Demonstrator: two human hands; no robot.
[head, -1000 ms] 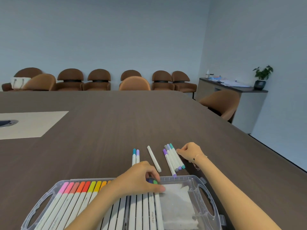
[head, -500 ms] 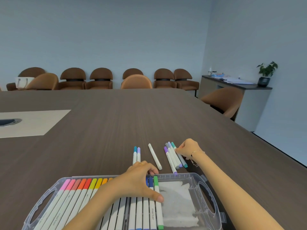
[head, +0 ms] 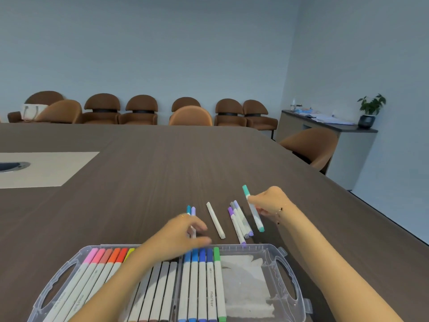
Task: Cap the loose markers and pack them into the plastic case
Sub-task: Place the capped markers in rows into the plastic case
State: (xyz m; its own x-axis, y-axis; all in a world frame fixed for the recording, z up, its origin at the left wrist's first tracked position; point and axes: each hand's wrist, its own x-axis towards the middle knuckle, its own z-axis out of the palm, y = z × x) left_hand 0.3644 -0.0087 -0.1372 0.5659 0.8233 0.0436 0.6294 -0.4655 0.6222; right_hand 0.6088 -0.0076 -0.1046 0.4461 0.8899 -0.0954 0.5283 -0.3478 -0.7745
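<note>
— Right hand (head: 270, 203), right of centre frame, pinches a teal-capped marker (head: 253, 211) lifted off the desk (head: 144, 163), tilted, cap end up.

— And the left hand (head: 183, 235)?

— Low centre, fingers loosely curled over the far edge of the plastic case (head: 285, 275), just touching a loose pair of markers (head: 191, 212); whether it grips anything, I cannot tell.

— The rest?

— A white marker (head: 216, 220) lies alone mid-desk, a purple and grey bunch (head: 240, 225) beside it. Case at bottom of frame, pink-to-green row inside, right end unfilled.
</note>
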